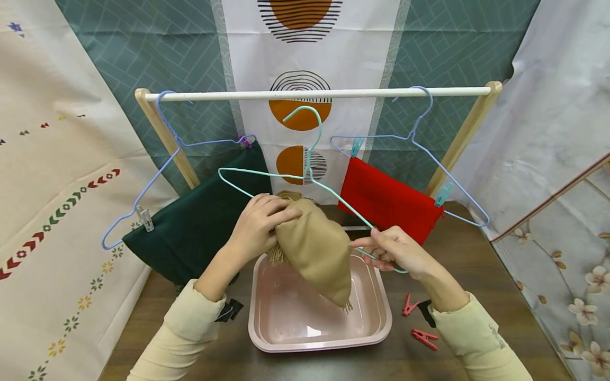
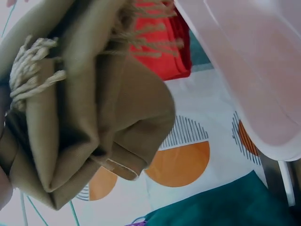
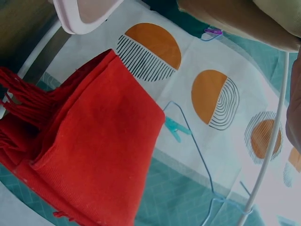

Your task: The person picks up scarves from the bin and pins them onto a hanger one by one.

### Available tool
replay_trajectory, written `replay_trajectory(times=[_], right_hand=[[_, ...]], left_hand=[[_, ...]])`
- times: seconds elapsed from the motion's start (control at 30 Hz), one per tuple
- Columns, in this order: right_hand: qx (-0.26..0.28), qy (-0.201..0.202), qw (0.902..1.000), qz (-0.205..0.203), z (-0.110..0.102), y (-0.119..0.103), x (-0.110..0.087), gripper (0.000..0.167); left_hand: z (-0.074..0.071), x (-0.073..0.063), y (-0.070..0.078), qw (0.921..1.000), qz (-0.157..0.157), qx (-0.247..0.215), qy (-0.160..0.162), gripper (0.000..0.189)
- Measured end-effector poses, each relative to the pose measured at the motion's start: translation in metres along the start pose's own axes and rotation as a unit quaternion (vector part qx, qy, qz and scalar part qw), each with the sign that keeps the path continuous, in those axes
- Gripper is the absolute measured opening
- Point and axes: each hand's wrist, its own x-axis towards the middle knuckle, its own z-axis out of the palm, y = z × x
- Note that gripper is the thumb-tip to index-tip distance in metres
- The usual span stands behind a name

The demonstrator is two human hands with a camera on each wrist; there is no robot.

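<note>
A tan fringed scarf (image 1: 316, 243), folded and bunched, hangs from my left hand (image 1: 262, 225), which grips its upper left end. Fringe and loose folds of the scarf (image 2: 94, 103) fill much of the left wrist view. Thumb and fingers of my right hand (image 1: 397, 251) pinch the right side of a mint-green hanger (image 1: 267, 173), whose hook points up just below the white rail. The hanger's left corner runs behind my left hand, and the scarf covers part of its lower bar. Beneath both lies a pink basin (image 1: 319, 346).
From the white rail (image 1: 286, 95) hang two blue hangers: one holds a dark green cloth (image 1: 214, 211) on the left, the other a red fringed scarf (image 1: 386, 198) on the right. Red clothespins (image 1: 424, 338) lie right of the basin. Patterned curtains surround the table (image 1: 457, 280).
</note>
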Motion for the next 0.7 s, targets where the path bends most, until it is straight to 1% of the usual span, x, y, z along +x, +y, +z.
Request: replay_trajectory(times=[0.1, 0.17, 0.23, 0.33, 0.4, 0.47, 0.5, 0.53, 0.6, 0.63, 0.7], right_hand=[[-0.004, 0.005, 1.0, -0.006, -0.001, 0.001, 0.0, 0.038], [-0.003, 0.01, 0.9999, -0.007, -0.001, 0.001, 0.0, 0.037], [-0.003, 0.013, 0.9999, -0.008, -0.001, 0.001, 0.0, 0.037], [-0.004, 0.012, 0.9998, -0.012, -0.001, 0.001, 0.001, 0.036], [-0.004, 0.012, 0.9998, -0.017, 0.0, 0.001, 0.001, 0.035], [-0.004, 0.013, 0.9997, -0.02, 0.0, 0.002, 0.001, 0.034], [-0.004, 0.014, 0.9996, -0.024, 0.001, 0.002, 0.001, 0.034], [-0.004, 0.016, 0.9995, -0.025, 0.001, 0.002, 0.001, 0.034], [-0.005, 0.022, 0.9995, -0.022, 0.002, 0.002, 0.002, 0.034], [-0.007, 0.025, 0.9995, -0.021, 0.003, 0.002, 0.002, 0.034], [-0.01, 0.028, 0.9994, -0.019, 0.003, 0.003, 0.003, 0.035]], left_hand=[[-0.006, -0.001, 0.0, 0.9991, 0.01, -0.041, 0.007, 0.038], [-0.011, -0.001, 0.001, 0.9975, 0.004, -0.07, 0.005, 0.037], [-0.018, -0.002, 0.003, 0.9956, -0.008, -0.093, -0.01, 0.038], [-0.025, -0.004, 0.007, 0.9918, -0.038, -0.117, -0.037, 0.036], [-0.026, -0.005, 0.01, 0.9873, -0.06, -0.142, -0.04, 0.033], [-0.024, -0.006, 0.014, 0.9774, -0.092, -0.187, -0.034, 0.032], [-0.023, -0.006, 0.016, 0.9698, -0.115, -0.213, -0.03, 0.032], [-0.022, -0.006, 0.019, 0.9611, -0.139, -0.237, -0.024, 0.032], [-0.019, -0.007, 0.023, 0.9403, -0.186, -0.285, -0.008, 0.034], [-0.017, -0.007, 0.026, 0.9319, -0.204, -0.3, 0.0, 0.034], [-0.015, -0.007, 0.03, 0.9185, -0.231, -0.32, 0.016, 0.034]])
